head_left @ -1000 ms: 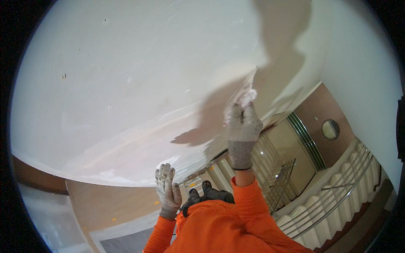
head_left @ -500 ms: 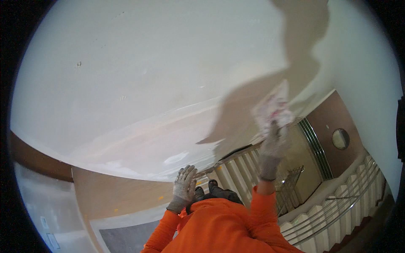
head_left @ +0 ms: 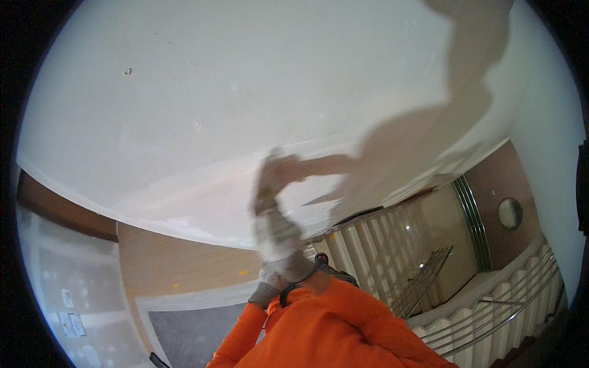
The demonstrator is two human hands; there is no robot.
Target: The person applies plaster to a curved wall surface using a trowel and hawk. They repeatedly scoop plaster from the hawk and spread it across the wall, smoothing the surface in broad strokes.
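My right hand [head_left: 277, 236], in a pale grey work glove, reaches up to the white wall [head_left: 184, 165] in front of me, smeared by motion. Beyond its fingers is a blurred, shaded shape [head_left: 267, 178], which I take for the thin whitish sheet with red marks seen in the earlier frame. How firmly the fingers close on it is hard to see. Low beside my waist, my gloved left hand [head_left: 270, 283] is mostly hidden behind the right one. Its fingers do not show. The wall carries whitish filler patches and a long pale band.
A staircase [head_left: 365, 245] drops away to my right, close to my feet [head_left: 322, 260]. Metal handrails [head_left: 515, 322] curve along more steps at the lower right. On the left lie a tan floor [head_left: 184, 254] and a dark grey mat-like area [head_left: 196, 334].
My right hand has swept left along the wall and now overlaps the left. My left hand has dropped slightly toward my waist. The view has shifted a little.
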